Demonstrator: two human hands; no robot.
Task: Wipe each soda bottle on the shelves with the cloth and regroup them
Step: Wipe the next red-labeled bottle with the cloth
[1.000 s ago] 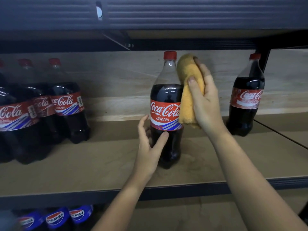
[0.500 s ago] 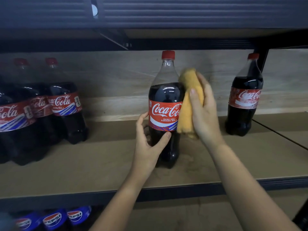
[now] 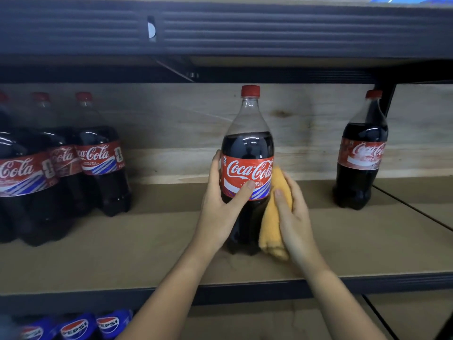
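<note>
On the middle shelf (image 3: 137,253) a Coca-Cola bottle (image 3: 247,153) stands upright (red cap on), the left hand (image 3: 220,209) curled round its label while the right hand (image 3: 294,217) presses a folded yellow cloth (image 3: 272,224) against its lower right side.

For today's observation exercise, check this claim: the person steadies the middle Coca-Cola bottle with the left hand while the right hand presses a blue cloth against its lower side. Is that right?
Not quite: the cloth is yellow-orange, not blue, as the head view shows. The rest holds: the left hand steadies the middle Coca-Cola bottle while the right hand presses the cloth against its lower side.
</note>
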